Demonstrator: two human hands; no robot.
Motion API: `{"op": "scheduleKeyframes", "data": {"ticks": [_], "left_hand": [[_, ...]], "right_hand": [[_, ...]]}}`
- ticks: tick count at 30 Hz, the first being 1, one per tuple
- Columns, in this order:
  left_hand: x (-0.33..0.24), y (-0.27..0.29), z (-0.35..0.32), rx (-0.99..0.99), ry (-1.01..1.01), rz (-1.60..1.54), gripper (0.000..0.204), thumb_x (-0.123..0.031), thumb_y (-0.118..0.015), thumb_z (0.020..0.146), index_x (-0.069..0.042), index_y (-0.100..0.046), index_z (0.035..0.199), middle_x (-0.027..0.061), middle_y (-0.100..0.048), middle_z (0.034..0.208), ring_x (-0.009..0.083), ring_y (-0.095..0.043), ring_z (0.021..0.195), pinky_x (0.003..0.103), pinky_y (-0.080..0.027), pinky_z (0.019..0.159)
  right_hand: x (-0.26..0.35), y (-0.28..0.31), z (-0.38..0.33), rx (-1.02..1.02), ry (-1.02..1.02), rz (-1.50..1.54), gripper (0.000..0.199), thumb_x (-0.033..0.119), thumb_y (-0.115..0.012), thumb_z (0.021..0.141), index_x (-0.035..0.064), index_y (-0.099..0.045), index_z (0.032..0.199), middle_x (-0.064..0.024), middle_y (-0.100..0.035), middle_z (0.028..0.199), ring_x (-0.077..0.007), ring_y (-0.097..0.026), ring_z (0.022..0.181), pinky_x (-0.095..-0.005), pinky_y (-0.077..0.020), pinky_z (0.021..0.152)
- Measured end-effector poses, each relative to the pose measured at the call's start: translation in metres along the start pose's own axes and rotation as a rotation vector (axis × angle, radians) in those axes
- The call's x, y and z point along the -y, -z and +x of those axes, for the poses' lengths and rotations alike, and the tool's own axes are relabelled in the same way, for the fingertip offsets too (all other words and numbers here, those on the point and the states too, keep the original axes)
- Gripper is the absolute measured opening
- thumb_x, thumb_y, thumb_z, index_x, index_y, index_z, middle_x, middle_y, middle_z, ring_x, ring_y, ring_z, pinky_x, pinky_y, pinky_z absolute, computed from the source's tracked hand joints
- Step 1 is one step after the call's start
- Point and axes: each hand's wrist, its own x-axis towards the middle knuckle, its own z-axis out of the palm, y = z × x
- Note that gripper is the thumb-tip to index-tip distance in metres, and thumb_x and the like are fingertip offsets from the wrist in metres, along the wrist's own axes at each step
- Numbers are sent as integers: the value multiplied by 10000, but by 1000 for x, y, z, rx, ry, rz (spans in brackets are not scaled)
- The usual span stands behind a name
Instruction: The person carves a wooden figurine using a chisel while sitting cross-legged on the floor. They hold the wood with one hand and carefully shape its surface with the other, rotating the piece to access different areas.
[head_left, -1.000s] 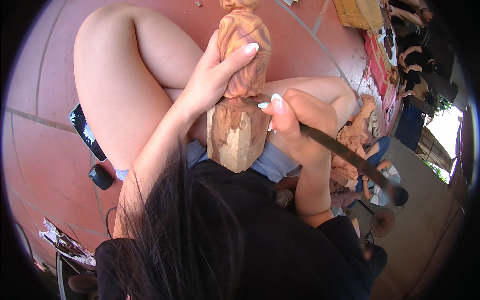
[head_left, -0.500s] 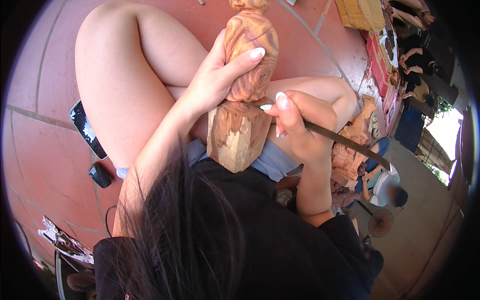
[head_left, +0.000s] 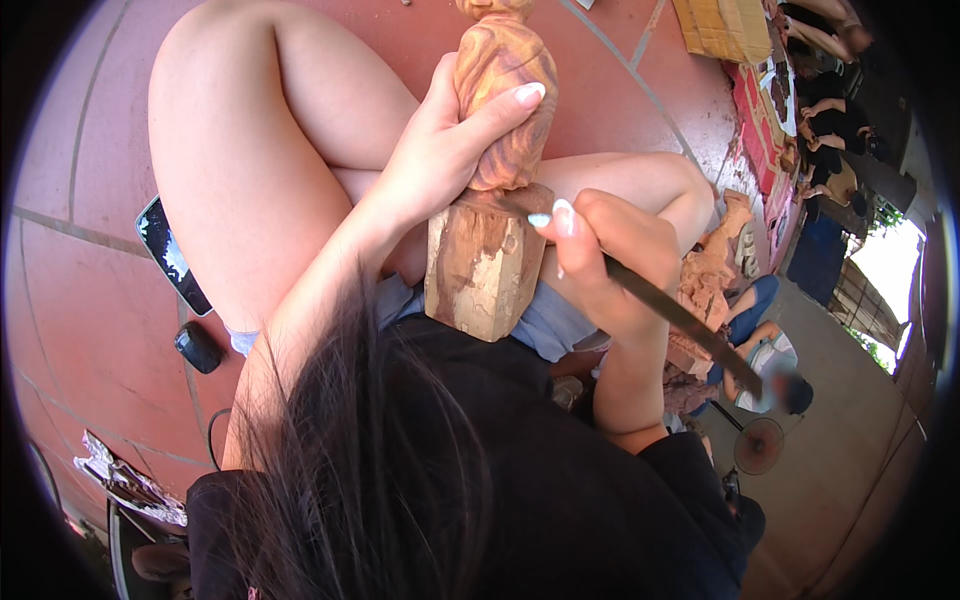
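Observation:
A carved wooden figure (head_left: 495, 150) with a rough square base rests upright on my lap. My left hand (head_left: 440, 150) wraps around its rounded middle, thumb across the front. In my right hand (head_left: 610, 250) sits a long dark metal file (head_left: 680, 320), held like a pen, its tip against the wood where the figure meets the base and its handle end pointing lower right. My dark hair and black top fill the lower part of the view.
A phone (head_left: 172, 255) and a small black object (head_left: 198, 346) lie on the red tiled floor at left. Wooden blocks (head_left: 722, 25) lie top right. Other carvings (head_left: 712, 265) and a seated person (head_left: 775, 365) are at right, with a fan (head_left: 760, 445) below.
The figure has been lifted a little toward the top of the view. My right hand has shifted the file's tip along the joint above the base.

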Motion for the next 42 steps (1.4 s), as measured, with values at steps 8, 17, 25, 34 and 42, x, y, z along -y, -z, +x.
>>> {"op": "scheduleKeyframes", "data": {"ticks": [8, 17, 25, 34, 42], "left_hand": [[1, -2, 2, -40, 24, 46, 625, -387, -680, 891, 17, -388, 1268, 95, -564, 1108, 129, -558, 1016, 285, -478, 878], [0, -3, 0, 3, 13, 31, 610, -380, -671, 899, 5, -395, 1282, 94, -564, 1125, 131, -554, 1039, 284, -470, 898], [1, 0, 0, 6, -2, -2, 591, -362, -661, 909, -3, -401, 1299, 83, -560, 1140, 124, -550, 1047, 281, -465, 910], [-2, 8, -5, 28, 28, -59, 593, -333, -651, 917, -12, -375, 1333, 86, -539, 1169, 134, -531, 1085, 295, -451, 937], [-3, 11, -6, 78, 36, -111, 557, -276, -608, 946, -33, -356, 1379, 71, -532, 1210, 133, -535, 1089, 299, -458, 938]], "right_hand": [[3, -6, 3, -90, -33, 18, 298, 45, -618, 876, -18, -438, 647, -90, -391, 561, -219, -374, 467, -347, -316, 455], [4, 5, 8, -2, -30, -46, 301, 22, -609, 862, -3, -418, 630, -83, -376, 553, -199, -366, 459, -343, -307, 446], [3, 5, -1, 30, -84, -5, 304, 53, -598, 888, -9, -445, 632, -69, -389, 545, -170, -384, 462, -329, -309, 448], [-4, -6, -10, -96, -223, 192, 294, 124, -571, 937, -70, -613, 720, -68, -510, 560, -123, -477, 494, -279, -373, 478], [-13, -10, -14, -118, -126, 187, 299, 119, -530, 935, -79, -640, 741, -72, -548, 576, -106, -503, 492, -256, -400, 470]]}}
